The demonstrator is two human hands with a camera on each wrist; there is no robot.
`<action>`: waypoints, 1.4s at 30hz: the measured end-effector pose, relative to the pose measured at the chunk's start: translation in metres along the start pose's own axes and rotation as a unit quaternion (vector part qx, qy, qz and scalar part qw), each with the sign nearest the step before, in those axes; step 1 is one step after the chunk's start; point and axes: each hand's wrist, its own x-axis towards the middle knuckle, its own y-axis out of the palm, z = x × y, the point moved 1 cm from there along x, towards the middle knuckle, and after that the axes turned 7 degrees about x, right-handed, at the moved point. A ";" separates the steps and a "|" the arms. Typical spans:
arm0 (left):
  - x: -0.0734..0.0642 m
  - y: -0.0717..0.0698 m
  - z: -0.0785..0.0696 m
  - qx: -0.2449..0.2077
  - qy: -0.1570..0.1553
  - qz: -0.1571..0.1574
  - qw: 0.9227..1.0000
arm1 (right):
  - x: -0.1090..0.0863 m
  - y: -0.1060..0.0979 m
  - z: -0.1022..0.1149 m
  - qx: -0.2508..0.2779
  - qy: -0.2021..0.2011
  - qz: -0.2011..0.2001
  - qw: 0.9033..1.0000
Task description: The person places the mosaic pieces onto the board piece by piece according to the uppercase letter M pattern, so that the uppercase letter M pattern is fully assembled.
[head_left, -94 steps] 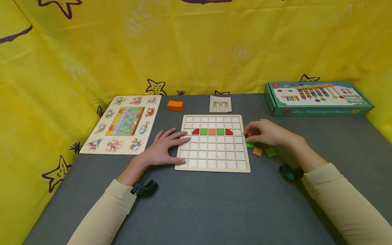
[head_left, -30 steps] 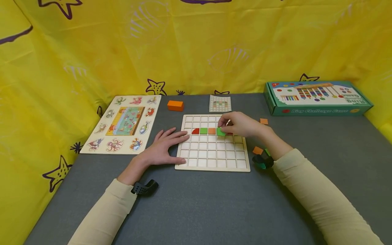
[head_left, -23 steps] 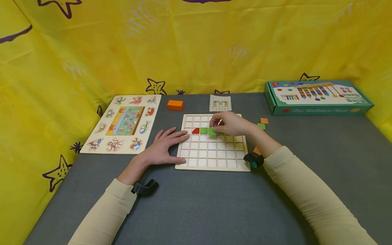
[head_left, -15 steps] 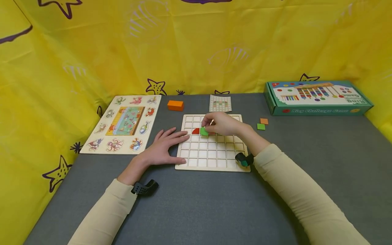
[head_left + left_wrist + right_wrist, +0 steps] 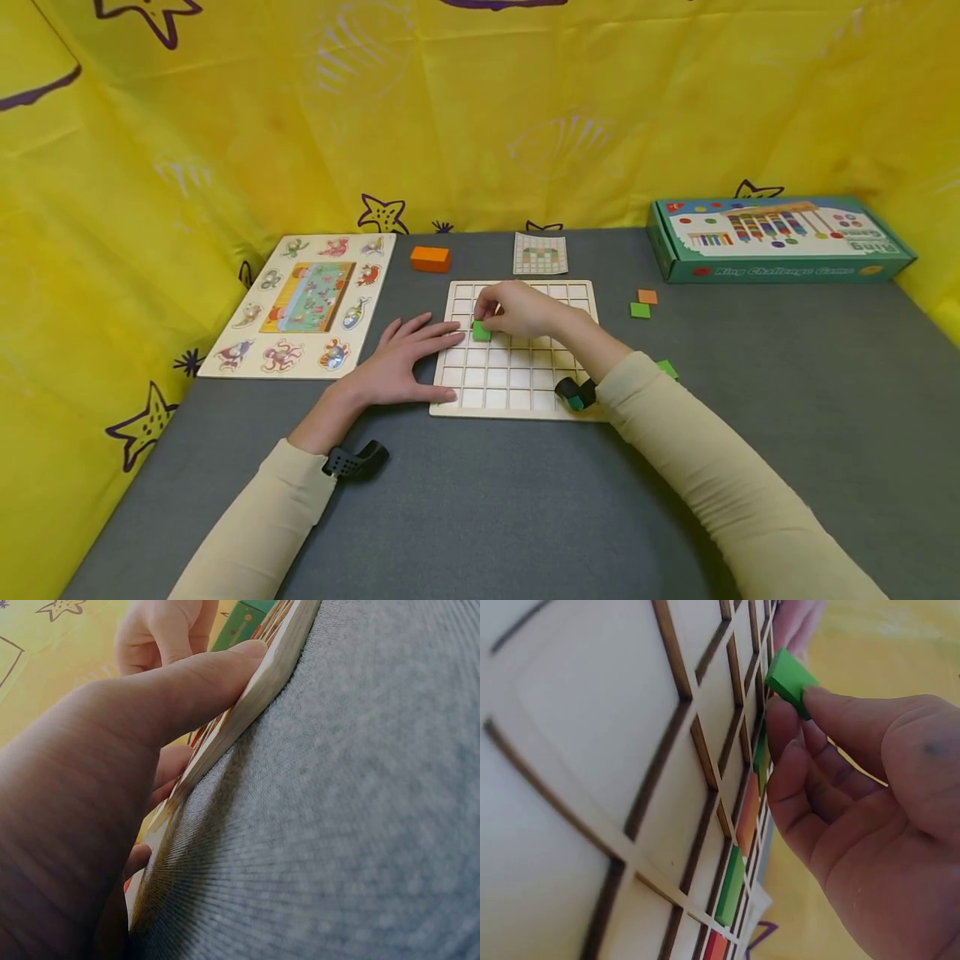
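Since the frame from 0.5 s ago, the right hand (image 5: 517, 310) is reaching farther left, carrying 1 green tile (image 5: 482, 332) over the left part of the grid board (image 5: 497, 398). Its thumb and fingers are pinching the tile narrowly; the right wrist view is showing it tilting clear of the cells, so the placing is looking unfinished. The left hand (image 5: 401, 367) is holding nothing, its fingers spreading wide and resting on the board's left edge, apparently steadying it.

The right hand is covering much of the filled row from above, though the wrist view is showing an orange square (image 5: 748, 814) and a red piece (image 5: 715, 946) sitting there. That cover is probably making alignment harder to judge. On the tabletop (image 5: 450, 517), 1 loose orange tile (image 5: 647, 297) is lying just beside a loose green tile (image 5: 640, 311); the right sleeve (image 5: 675, 442) is partly hiding another. A pattern card (image 5: 540, 253) and an orange block (image 5: 431, 259) are lying beyond the board, out of the way, with an animal puzzle (image 5: 347, 287) standing left and a game box (image 5: 783, 242) right.
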 end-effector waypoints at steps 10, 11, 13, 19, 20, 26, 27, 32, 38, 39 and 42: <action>0.000 0.000 0.000 -0.003 0.002 0.000 1.000 | 0.004 0.007 0.002 -0.011 -0.004 0.008 1.000; 0.000 0.000 0.000 -0.002 0.003 -0.001 1.000 | 0.004 0.007 0.002 -0.014 -0.004 0.012 1.000; 0.000 0.000 0.000 -0.002 0.004 -0.001 1.000 | 0.003 0.007 0.003 -0.019 -0.002 0.018 1.000; 0.000 -0.001 -0.001 -0.002 0.001 -0.002 1.000 | -0.001 0.004 0.005 -0.027 -0.001 0.017 1.000; 0.000 -0.001 -0.002 -0.001 0.001 -0.001 1.000 | -0.002 0.003 0.005 -0.025 -0.002 0.015 1.000; 0.000 -0.001 -0.002 -0.001 0.000 0.000 1.000 | -0.011 -0.002 0.002 -0.008 -0.006 0.010 1.000; 0.000 -0.001 -0.002 -0.001 0.000 0.000 1.000 | -0.012 -0.003 0.002 -0.006 -0.007 0.009 1.000; 0.000 -0.001 -0.001 0.001 -0.001 0.001 1.000 | -0.023 -0.011 -0.001 0.005 -0.012 0.001 1.000; 0.000 0.000 -0.001 0.002 0.001 0.002 1.000 | -0.042 -0.021 -0.007 0.022 -0.008 -0.007 1.000; 0.000 0.000 -0.001 0.002 0.002 0.002 1.000 | -0.046 -0.023 -0.008 0.026 -0.005 -0.009 1.000; 0.000 0.000 -0.001 0.002 0.003 0.001 1.000 | -0.059 -0.026 -0.013 0.035 0.009 -0.015 0.999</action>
